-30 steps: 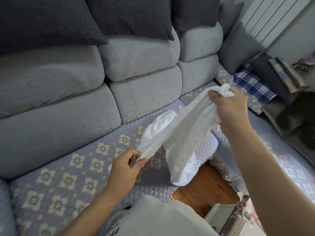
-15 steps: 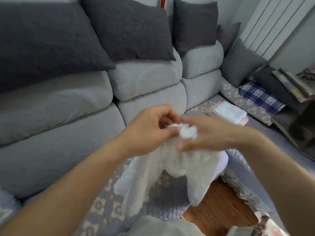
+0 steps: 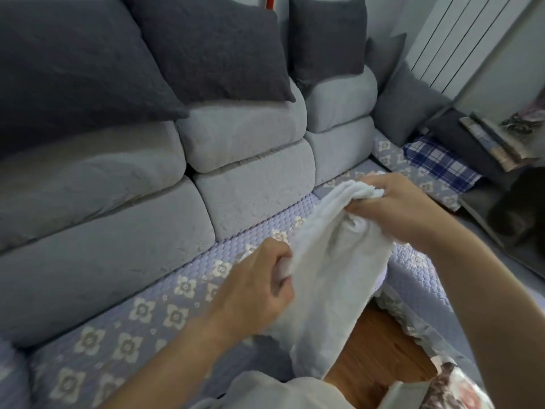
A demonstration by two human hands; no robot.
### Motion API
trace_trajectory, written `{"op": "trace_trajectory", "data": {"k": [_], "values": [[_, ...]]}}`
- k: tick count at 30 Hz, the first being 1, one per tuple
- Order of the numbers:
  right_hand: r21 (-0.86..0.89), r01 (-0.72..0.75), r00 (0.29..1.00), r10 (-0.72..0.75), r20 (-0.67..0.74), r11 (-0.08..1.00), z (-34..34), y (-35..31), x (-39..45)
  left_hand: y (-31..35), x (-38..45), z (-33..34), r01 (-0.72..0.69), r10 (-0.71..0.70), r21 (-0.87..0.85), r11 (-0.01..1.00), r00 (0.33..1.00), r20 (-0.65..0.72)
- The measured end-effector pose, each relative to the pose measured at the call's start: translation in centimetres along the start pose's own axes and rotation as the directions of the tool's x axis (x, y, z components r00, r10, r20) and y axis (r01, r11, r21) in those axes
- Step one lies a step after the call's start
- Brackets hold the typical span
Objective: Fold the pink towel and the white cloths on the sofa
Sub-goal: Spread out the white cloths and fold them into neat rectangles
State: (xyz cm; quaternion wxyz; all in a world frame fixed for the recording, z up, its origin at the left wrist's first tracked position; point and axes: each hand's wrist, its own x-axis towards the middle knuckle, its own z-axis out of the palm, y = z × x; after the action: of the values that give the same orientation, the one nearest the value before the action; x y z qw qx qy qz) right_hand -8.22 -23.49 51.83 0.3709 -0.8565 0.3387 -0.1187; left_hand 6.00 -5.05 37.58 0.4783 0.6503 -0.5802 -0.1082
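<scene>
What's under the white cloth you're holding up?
Under the white cloth show the flowered sofa cover and wooden floor. Whatever lies directly behind the cloth is hidden.

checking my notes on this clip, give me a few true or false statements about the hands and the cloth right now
1. Both hands hold the white cloth. True.
2. The cloth lies flat on the sofa seat. False: it hangs in the air between the hands, its lower end over the wooden floor.
3. The right hand has its grip higher than the left hand. True.
4. The left hand rests open on a dark cushion. False: its fingers pinch the cloth's edge.
5. A blue plaid item lies on the sofa's far right. True.
</scene>
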Motion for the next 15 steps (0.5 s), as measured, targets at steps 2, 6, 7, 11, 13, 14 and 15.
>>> {"op": "trace_trajectory", "data": {"k": [2,6,7,11,13,14,15], "values": [[0.104,-0.048,0.996,0.056,-0.068,0.993,0.5,0.2,-0.2,0.9,-0.7,0.5,-0.078,0.083,-0.081,0.994,0.995,0.056],[0.126,-0.126,0.992,0.125,0.011,0.984,2.0,-0.4,-0.9,1.1,-0.5,2.5,0.136,-0.143,-0.230,0.964,0.990,-0.014],[0.102,-0.127,0.991,0.123,0.043,0.987,2.3,-0.5,-1.0,1.1,-0.2,3.0,0.170,-0.180,-0.232,0.958,0.984,-0.021],[0.056,-0.120,0.990,0.116,0.080,0.991,2.8,-0.6,-1.2,1.0,0.5,3.9,0.198,-0.217,-0.215,0.956,0.973,-0.072],[0.050,-0.120,0.989,0.116,0.087,0.991,2.4,-0.4,-1.3,0.5,0.6,3.5,0.175,-0.199,-0.235,0.956,0.977,-0.081],[0.061,-0.121,0.990,0.116,0.079,0.991,2.3,-0.3,-1.3,0.2,0.5,3.3,0.171,-0.191,-0.210,0.963,0.979,-0.078],[0.076,-0.124,0.991,0.119,0.068,0.989,2.1,-0.1,-1.4,-0.3,0.3,3.1,0.162,-0.175,-0.156,0.974,0.982,-0.074]]}}
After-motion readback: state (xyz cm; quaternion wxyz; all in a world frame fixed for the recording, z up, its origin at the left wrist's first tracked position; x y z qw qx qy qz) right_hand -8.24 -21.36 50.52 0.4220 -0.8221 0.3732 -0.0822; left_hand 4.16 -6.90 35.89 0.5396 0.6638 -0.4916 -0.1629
